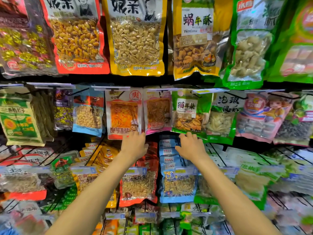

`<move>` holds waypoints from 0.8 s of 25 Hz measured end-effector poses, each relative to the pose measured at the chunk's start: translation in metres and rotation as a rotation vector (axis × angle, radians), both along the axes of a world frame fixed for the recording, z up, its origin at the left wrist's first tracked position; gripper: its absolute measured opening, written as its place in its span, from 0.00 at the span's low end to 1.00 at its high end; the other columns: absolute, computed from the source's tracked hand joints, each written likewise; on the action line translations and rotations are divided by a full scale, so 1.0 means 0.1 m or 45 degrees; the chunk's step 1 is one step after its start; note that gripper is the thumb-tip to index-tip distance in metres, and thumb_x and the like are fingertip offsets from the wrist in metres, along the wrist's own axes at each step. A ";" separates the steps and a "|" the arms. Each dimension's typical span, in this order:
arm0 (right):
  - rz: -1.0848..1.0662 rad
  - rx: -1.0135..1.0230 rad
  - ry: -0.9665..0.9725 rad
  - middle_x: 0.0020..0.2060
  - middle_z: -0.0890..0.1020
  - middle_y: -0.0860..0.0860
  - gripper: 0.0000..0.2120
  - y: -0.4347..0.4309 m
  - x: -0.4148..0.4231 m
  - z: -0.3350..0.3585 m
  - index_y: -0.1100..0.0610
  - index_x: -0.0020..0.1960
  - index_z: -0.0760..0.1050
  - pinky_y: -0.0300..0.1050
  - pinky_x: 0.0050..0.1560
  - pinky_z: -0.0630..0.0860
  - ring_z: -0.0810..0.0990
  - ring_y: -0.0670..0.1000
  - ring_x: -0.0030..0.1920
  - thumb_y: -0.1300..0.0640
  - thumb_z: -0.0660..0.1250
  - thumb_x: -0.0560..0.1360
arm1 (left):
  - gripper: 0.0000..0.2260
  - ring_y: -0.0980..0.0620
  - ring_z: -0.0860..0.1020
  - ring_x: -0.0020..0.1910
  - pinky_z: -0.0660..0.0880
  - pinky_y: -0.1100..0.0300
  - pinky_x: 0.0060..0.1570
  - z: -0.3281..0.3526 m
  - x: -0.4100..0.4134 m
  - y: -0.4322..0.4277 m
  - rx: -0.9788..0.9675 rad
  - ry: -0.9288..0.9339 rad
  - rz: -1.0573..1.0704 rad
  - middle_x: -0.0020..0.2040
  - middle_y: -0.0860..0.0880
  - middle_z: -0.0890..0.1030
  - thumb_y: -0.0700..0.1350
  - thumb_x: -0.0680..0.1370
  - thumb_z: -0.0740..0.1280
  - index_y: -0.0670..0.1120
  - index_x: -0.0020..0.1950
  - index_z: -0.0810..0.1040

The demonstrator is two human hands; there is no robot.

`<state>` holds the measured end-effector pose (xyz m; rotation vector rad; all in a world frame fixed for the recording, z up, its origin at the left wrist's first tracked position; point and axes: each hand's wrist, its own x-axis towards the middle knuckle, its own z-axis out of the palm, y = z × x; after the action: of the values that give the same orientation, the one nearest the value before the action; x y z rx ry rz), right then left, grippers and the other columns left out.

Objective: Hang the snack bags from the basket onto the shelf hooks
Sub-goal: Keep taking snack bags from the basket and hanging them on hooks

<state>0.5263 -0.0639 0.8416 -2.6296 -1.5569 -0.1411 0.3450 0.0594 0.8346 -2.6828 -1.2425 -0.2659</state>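
Fingertips (pixel 141 135) of the left hand (pixel 134 147) are pushed up at the lower-left corner of the pink bag (pixel 157 112), where it meets the white-and-orange bag (pixel 123 114) just left of it. The tips are bunched together. Whether that edge is pinched or only touched cannot be told.

The right hand (pixel 191 147) is held below and right of the pink bag. Its fingers (pixel 193 135) are spread apart and loosely bent, with the tips at the bottom edge of the green bag (pixel 189 112) hung just right of it. Nothing is seen held.

The pink bag is already hung in the middle row, with its top tucked under a label strip (pixel 162 89) and its hook mostly hidden. No basket is in view.

Handling, as judged: a light, flat plastic pouch, soft and crinkly with a slick face. It is hung from the top only, so a push at the bottom would probably just tilt or swing it. For threading, it is best pinched at the stiffer sealed top edge, beside the hang hole. The sealed bottom edge is enough for squaring it against its neighbours. The crisps in the green bag to the right look brittle, so that bag should not be squeezed.
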 end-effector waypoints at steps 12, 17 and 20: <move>-0.019 0.234 0.008 0.62 0.75 0.58 0.20 -0.29 0.76 0.15 0.58 0.65 0.71 0.55 0.59 0.73 0.71 0.60 0.64 0.46 0.62 0.79 | 0.17 0.40 0.72 0.63 0.72 0.45 0.56 0.21 0.81 -0.27 -0.011 -0.078 -0.012 0.58 0.42 0.78 0.55 0.81 0.59 0.43 0.61 0.74; 0.080 0.261 -0.065 0.56 0.79 0.58 0.16 -0.25 1.17 0.22 0.58 0.59 0.75 0.51 0.54 0.74 0.75 0.59 0.59 0.48 0.63 0.79 | 0.20 0.41 0.71 0.64 0.71 0.48 0.59 0.28 1.30 -0.15 -0.011 -0.075 0.066 0.62 0.45 0.75 0.56 0.81 0.57 0.46 0.69 0.69; 0.108 0.268 -0.067 0.51 0.81 0.57 0.12 -0.23 1.43 0.23 0.58 0.53 0.76 0.49 0.50 0.73 0.79 0.58 0.54 0.49 0.61 0.79 | 0.19 0.43 0.72 0.63 0.71 0.50 0.58 0.15 1.49 -0.04 -0.061 -0.133 0.123 0.61 0.46 0.75 0.57 0.81 0.57 0.47 0.66 0.68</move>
<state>0.6689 -0.0866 0.8650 -2.4140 -1.5706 -0.3507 0.4942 0.0557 0.8496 -2.6698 -1.4218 -0.3719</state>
